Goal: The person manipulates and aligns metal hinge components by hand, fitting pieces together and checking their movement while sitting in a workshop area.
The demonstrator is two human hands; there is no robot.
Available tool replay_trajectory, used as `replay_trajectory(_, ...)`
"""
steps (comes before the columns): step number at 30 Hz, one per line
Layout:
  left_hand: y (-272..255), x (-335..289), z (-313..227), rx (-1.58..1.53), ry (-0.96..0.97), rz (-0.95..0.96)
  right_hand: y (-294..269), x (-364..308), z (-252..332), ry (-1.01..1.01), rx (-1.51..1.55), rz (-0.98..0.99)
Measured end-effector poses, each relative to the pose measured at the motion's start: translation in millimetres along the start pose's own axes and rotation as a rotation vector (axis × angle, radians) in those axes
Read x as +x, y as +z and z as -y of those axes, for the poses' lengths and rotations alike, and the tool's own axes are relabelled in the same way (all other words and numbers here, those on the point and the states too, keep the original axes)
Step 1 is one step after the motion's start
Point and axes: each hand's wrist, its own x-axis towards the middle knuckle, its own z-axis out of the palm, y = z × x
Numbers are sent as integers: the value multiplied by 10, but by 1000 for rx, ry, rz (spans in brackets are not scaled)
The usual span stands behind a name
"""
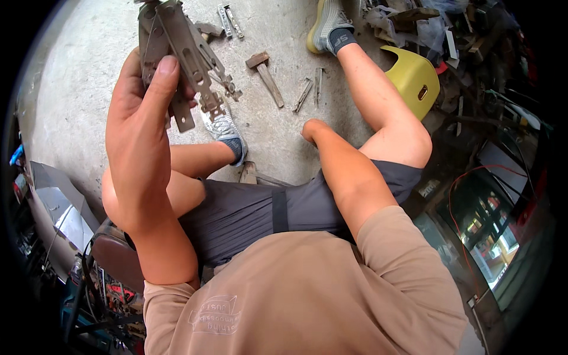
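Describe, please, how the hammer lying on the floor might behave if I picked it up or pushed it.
The hammer would probably feel head-heavy, since its blocky head looks metal and its slimmer handle wooden. It should stay stiff, as the handle appears straight and solid. Pushed, it seems likelier to slide or pivot than roll, given its angular head.

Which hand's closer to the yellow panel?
Right. The right hand is left of the yellow panel, across the right leg; the left hand is farther left, holding metal brackets.

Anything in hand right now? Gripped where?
Left hand: slotted metal bracket assembly, gripped around mid-length, thumb along its near side. Right hand: mostly hidden behind the forearm, can't tell.
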Motion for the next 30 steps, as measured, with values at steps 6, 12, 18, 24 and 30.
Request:
replay_trajectory(6,18,78,40,58,-112,-89,-416,-89,277,282,846,-408)
replay_trajectory(12,18,206,119,49,-173,-129,-600,-68,349,295,801,-435)
replay_trajectory(18,74,249,84,51,-140,-68,-440,254,189,133,1072,-348)
replay_trajectory(24,125,200,130,40,-44,-32,-837,-353,365,-242,1673,-152)
replay_trajectory(30,82,290,264,-28,-63,10,-1148,-1068,443,-565,1710,-158)
